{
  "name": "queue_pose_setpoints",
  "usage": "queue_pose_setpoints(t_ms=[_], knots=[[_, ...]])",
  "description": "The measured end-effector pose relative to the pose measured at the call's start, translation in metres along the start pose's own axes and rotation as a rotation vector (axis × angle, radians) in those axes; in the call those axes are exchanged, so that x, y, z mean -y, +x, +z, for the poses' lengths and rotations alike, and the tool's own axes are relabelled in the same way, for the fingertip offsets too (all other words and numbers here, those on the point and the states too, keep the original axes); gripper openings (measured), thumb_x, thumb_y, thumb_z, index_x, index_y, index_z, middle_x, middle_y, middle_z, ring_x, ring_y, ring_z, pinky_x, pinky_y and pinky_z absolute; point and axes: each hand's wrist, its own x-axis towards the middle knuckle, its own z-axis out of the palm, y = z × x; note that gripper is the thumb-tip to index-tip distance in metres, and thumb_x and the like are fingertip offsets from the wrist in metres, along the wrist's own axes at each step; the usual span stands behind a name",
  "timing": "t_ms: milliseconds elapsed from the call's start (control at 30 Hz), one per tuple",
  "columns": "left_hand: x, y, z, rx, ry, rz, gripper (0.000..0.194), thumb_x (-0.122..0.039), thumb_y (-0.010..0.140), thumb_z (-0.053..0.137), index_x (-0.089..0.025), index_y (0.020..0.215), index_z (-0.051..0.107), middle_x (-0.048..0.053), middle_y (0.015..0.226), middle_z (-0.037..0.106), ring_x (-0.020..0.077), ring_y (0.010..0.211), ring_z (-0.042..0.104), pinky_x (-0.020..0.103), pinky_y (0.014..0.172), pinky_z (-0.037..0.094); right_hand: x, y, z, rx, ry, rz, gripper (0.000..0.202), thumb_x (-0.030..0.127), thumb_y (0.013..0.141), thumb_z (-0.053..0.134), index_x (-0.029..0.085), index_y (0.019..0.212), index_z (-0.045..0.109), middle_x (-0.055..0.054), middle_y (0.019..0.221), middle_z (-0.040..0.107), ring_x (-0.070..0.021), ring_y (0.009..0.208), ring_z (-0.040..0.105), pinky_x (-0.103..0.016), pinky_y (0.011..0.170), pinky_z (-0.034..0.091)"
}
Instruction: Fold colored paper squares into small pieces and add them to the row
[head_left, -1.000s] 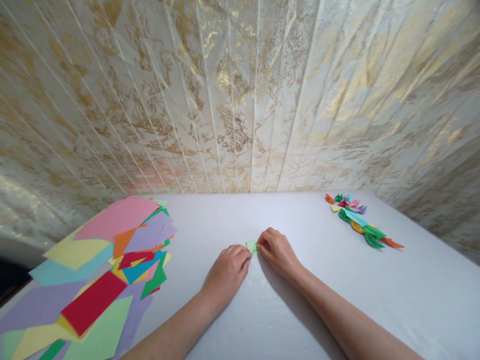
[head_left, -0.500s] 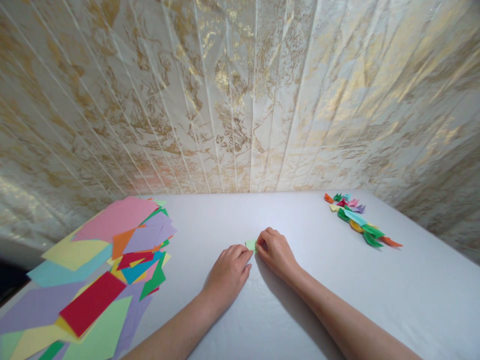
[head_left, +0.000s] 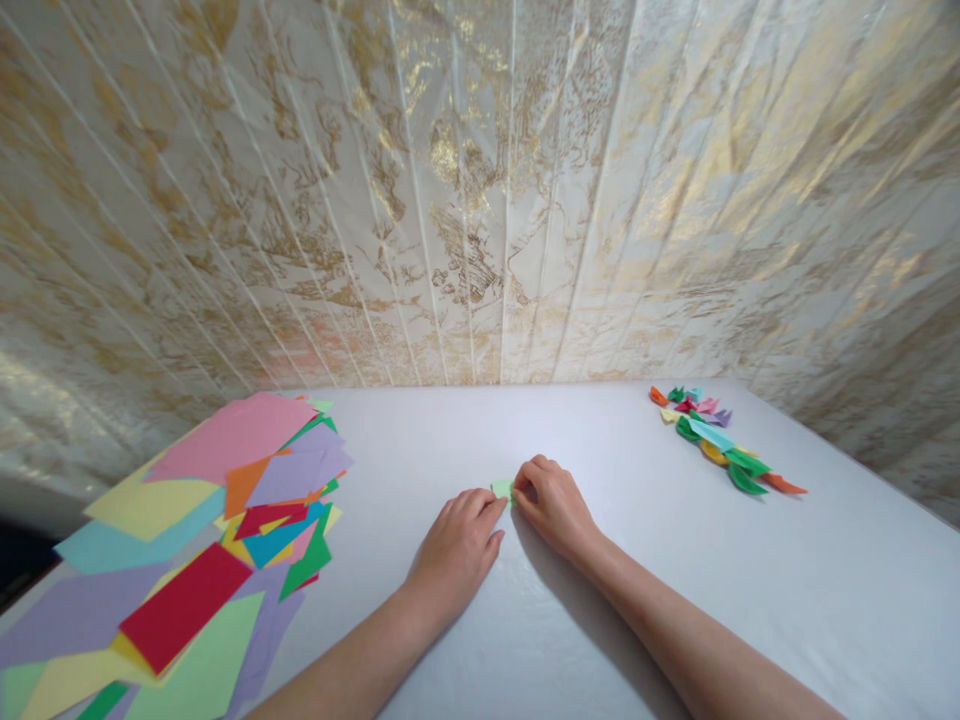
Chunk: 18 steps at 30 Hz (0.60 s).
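Note:
A small light green piece of paper (head_left: pixel 502 489) lies on the white table between my two hands, partly covered by their fingers. My left hand (head_left: pixel 459 540) rests on the table with its fingertips on the paper's near left edge. From the right, my right hand (head_left: pixel 553 505) grips the paper's right side, its fingers curled and pinched together. The covered part of the paper cannot be made out.
On the left of the table (head_left: pixel 420 430) many coloured sheets overlap, among them a pink sheet (head_left: pixel 232 437) and a red one (head_left: pixel 185 607). Small folded paper pieces (head_left: pixel 712 435) lie at the back right. A patterned curtain (head_left: pixel 480 200) hangs behind.

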Motion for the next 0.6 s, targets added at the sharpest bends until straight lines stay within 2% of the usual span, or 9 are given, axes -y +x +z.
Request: queue_pose_setpoints(t_ms=[267, 467, 600], knots=[[-0.001, 0.000, 0.002, 0.004, 0.042, 0.011, 0.041, -0.013, 0.087, 0.056, -0.023, 0.127, 0.053, 0.006, 0.117, 0.060, 0.0239, 0.112, 0.053, 0.043, 0.098, 0.046, 0.000, 0.000, 0.001, 0.004, -0.006, 0.023, 0.008, 0.015, 0.083, 0.058, 0.020, 0.077, 0.062, -0.004, 0.086, 0.061, -0.0182, 0.084, 0.055, -0.027, 0.076, 0.037], [-0.007, -0.003, -0.002, 0.034, 0.083, 0.021, 0.036, -0.015, 0.087, 0.058, -0.019, 0.123, 0.055, 0.008, 0.119, 0.062, 0.0252, 0.112, 0.055, 0.043, 0.098, 0.047, 0.001, 0.001, 0.002, 0.005, -0.035, 0.020, 0.009, 0.015, 0.084, 0.057, 0.020, 0.077, 0.061, -0.005, 0.086, 0.061, -0.0183, 0.084, 0.055, -0.028, 0.076, 0.036], [-0.012, -0.004, -0.004, 0.039, 0.124, 0.018, 0.034, -0.015, 0.088, 0.056, -0.021, 0.122, 0.055, 0.008, 0.120, 0.062, 0.0260, 0.112, 0.057, 0.044, 0.098, 0.047, 0.001, 0.001, 0.002, 0.012, -0.049, 0.018, 0.009, 0.015, 0.084, 0.057, 0.020, 0.078, 0.061, -0.005, 0.087, 0.061, -0.0182, 0.084, 0.054, -0.028, 0.076, 0.036]])
